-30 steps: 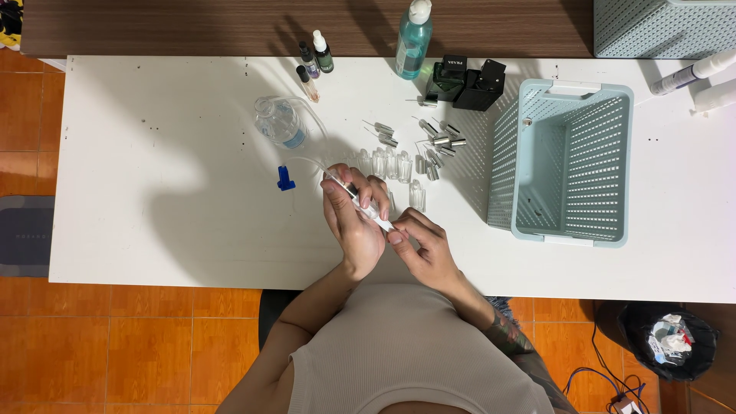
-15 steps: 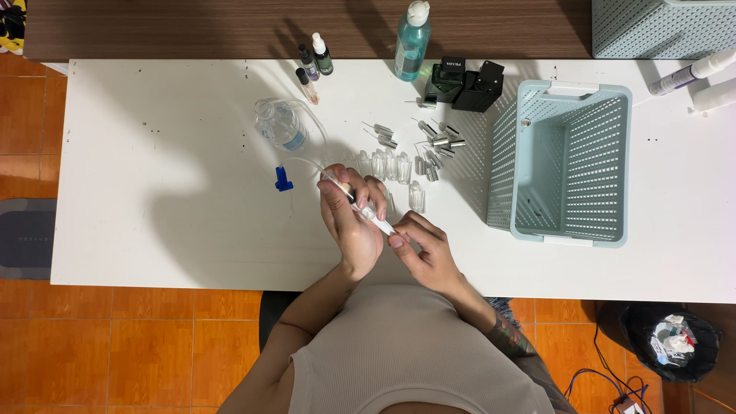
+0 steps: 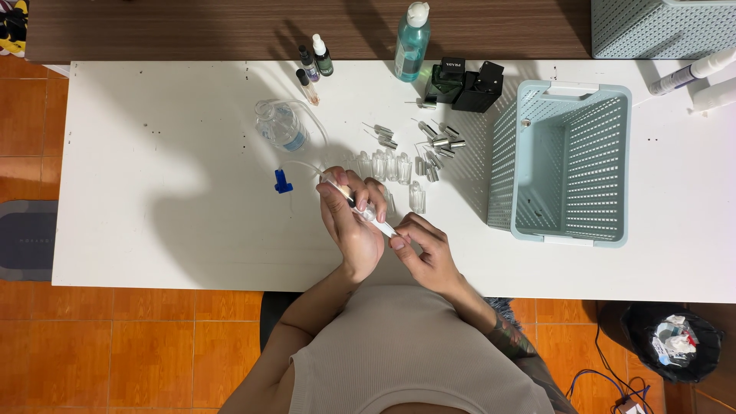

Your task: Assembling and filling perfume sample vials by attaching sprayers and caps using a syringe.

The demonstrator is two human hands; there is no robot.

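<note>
My left hand (image 3: 354, 224) is closed around the barrel of a clear syringe (image 3: 366, 210) that points up and to the left over the white table (image 3: 153, 215). My right hand (image 3: 423, 251) pinches the syringe's plunger end at the lower right. A thin clear tube runs from the syringe tip past a blue clamp (image 3: 282, 181) to a clear plastic bottle (image 3: 280, 126) lying on the table. Several small empty glass vials (image 3: 391, 165) stand just beyond my left hand, one (image 3: 416, 198) closer to my right hand.
Several silver spray caps (image 3: 438, 146) lie behind the vials. A pale blue perforated basket (image 3: 566, 162) stands to the right. At the table's back edge are small dropper bottles (image 3: 316, 61), a tall teal pump bottle (image 3: 411, 42) and two dark boxes (image 3: 466, 83).
</note>
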